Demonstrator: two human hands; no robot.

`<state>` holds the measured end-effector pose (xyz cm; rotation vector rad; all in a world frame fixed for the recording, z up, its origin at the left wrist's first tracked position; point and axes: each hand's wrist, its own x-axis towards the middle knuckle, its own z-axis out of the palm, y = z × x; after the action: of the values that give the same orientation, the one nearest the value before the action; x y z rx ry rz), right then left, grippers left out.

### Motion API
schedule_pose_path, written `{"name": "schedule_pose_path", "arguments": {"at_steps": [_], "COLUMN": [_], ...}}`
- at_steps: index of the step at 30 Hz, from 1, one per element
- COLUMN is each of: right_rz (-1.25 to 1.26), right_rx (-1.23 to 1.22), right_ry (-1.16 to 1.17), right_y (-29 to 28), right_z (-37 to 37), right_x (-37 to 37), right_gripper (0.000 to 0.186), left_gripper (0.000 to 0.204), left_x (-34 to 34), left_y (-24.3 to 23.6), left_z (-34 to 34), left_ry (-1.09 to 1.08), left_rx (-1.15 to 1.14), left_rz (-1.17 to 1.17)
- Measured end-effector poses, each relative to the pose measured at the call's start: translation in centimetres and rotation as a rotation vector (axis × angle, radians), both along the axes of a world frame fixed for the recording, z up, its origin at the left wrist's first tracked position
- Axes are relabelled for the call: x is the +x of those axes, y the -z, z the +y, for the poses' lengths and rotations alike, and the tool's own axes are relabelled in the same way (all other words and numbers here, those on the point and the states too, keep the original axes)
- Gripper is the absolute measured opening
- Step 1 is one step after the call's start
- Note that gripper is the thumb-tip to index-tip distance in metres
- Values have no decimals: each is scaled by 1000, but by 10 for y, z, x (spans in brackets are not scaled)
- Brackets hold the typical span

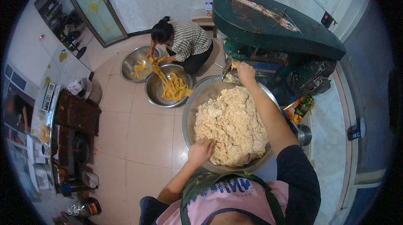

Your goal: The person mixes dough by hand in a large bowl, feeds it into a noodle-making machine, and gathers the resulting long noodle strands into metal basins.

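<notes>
A wide metal basin point(189, 121) stands in front of me, heaped with pale, crumbly dough point(235, 120). My left hand point(201, 151) rests at the near left side of the heap, its fingers bent and closed on the dough's edge. Beyond the far rim, my right hand point(244, 74) is at the small metal mouth point(231, 75) of a green machine point(273, 27). Its fingers are closed round a small lump of dough point(236, 64), partly hidden by the hand.
Another person point(184, 42) crouches ahead on the left, both hands on yellow dough strips point(172, 87) that stretch between two metal basins point(149, 95). A wooden cabinet point(75, 113) with a scale point(48, 97) lines the left wall. A colourful packet point(303, 109) lies right of my basin.
</notes>
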<state>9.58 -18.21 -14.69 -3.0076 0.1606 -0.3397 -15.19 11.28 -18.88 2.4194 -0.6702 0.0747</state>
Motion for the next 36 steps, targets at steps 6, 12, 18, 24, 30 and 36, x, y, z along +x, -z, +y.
{"name": "schedule_pose_path", "arguments": {"at_steps": [6,12,18,24,30,36], "right_rz": [157,163,31,39,40,30], "right_rx": [78,-109,-25,-55,-117,-130], "right_ry": [90,73,-68,-18,-5,106], "right_y": [-14,-8,-39,-17,4,-14], "right_z": [16,-2,28,-12,-6,3], "right_x": [-23,0,-47,-28,-16,-31], "right_gripper": [21,17,27,20,27,16], "left_gripper": [19,19,15,13,12,13], "left_x": [0,5,1,7,14,16], "left_y": [7,3,3,-8,-6,-18], "left_z": [12,-1,7,-2,4,-2], "left_ry": [-87,-39,-119,-38,-78,-22], "left_rx": [-63,-38,11,-94,-120,-192], "left_rz": [35,90,121,-6,51,-21]}}
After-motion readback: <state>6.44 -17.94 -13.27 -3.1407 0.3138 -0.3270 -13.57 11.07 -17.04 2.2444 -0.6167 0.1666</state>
